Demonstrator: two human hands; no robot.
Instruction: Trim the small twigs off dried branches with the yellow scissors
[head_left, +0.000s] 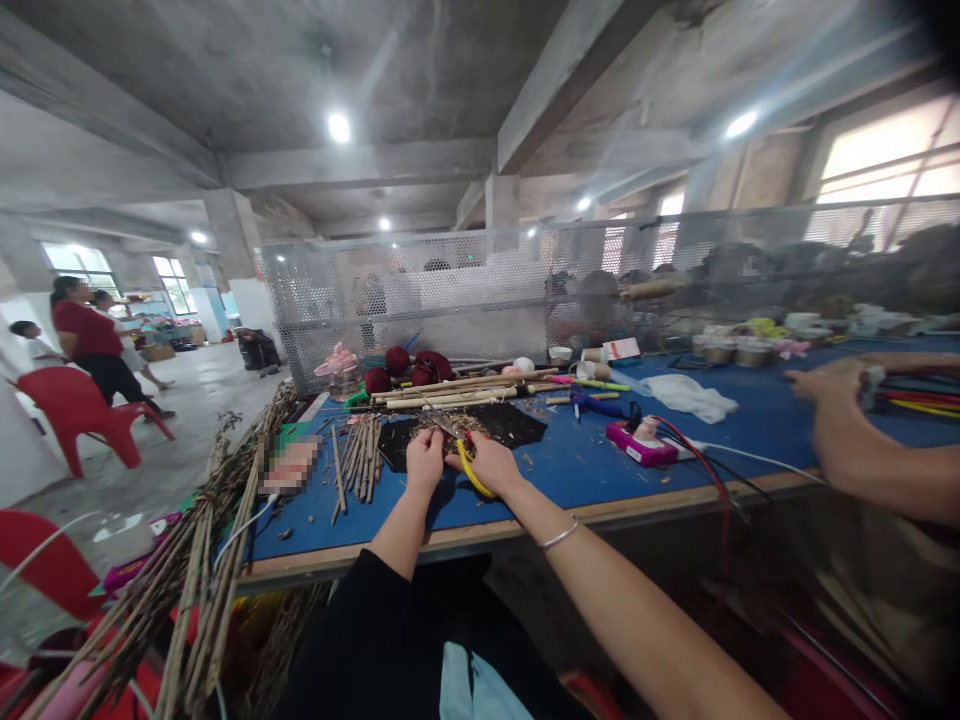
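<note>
My right hand is wrapped round yellow-handled pruning shears, whose metal blades point away and to the left. Close beside it, my left hand has its fingers pinched together near the blades; what they grip is too small to make out. Both hands are just over a black sheet strewn with brown chips and plant scraps. Short cut sticks lie in a row to the left of my left hand. Longer pale sticks lie across the table behind the sheet.
Long dry branches lean over the blue table's left edge. Dark red yarn balls, a blue glue gun, a purple power strip with cables and a white plastic bag stand around. A co-worker's arms reach in at right.
</note>
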